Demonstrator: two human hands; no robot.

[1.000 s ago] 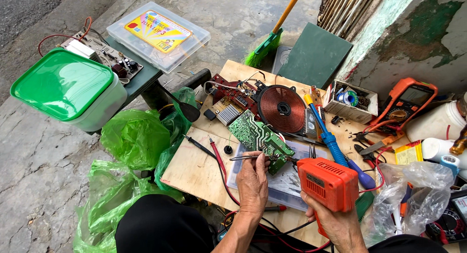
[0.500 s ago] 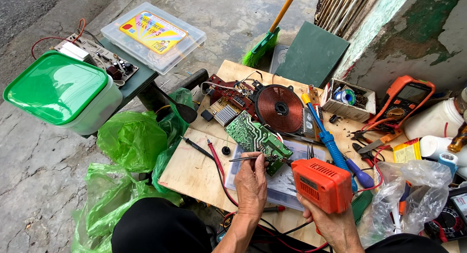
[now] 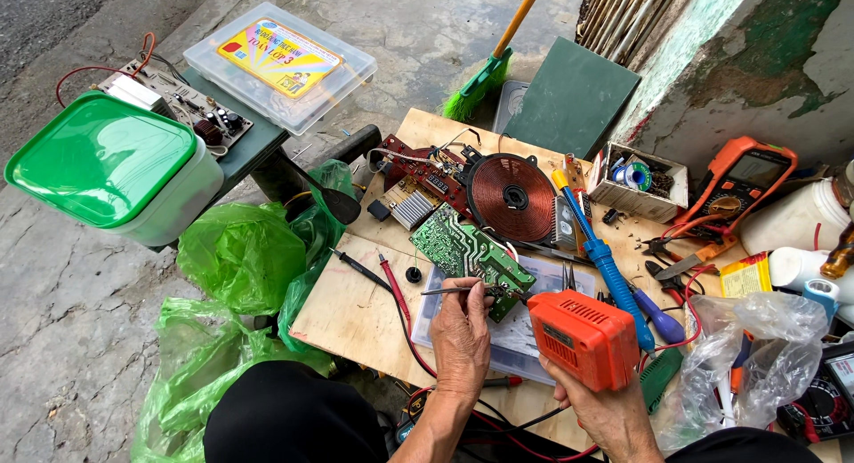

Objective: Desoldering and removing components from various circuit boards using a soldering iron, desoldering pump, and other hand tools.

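Currently: left hand (image 3: 460,332) pinches a thin metal tweezer-like tool (image 3: 455,291), fingers (image 3: 469,296) closed around its rear end, shaft running roughly level to the left. The end at the fingers sits right at the near edge of the green rectangular circuit board (image 3: 470,254); can't tell if it touches.

Right hand (image 3: 598,410) grips a boxy orange plastic heat tool (image 3: 584,336), fingers wrapped under and behind the body, closed tight. Its front end sits just beside the board's near right corner, close to the left fingers.

Board lies tilted on a clear plastic organiser box (image 3: 534,331), on the pale plywood surface (image 3: 356,307). Just beyond the board: round copper induction coil (image 3: 511,197) and a red circuit board with a finned heatsink (image 3: 416,183).

Right of the coil: blue-handled screwdriver (image 3: 609,267), small open cardboard box with a solder spool (image 3: 637,180), orange multimeter (image 3: 741,187). Red and black test probes (image 3: 378,276) lie on the surface left of the left hand.

Further left, off the surface: green plastic bags (image 3: 240,254), white tub with green lid (image 3: 111,169), clear lidded plastic case (image 3: 280,65).
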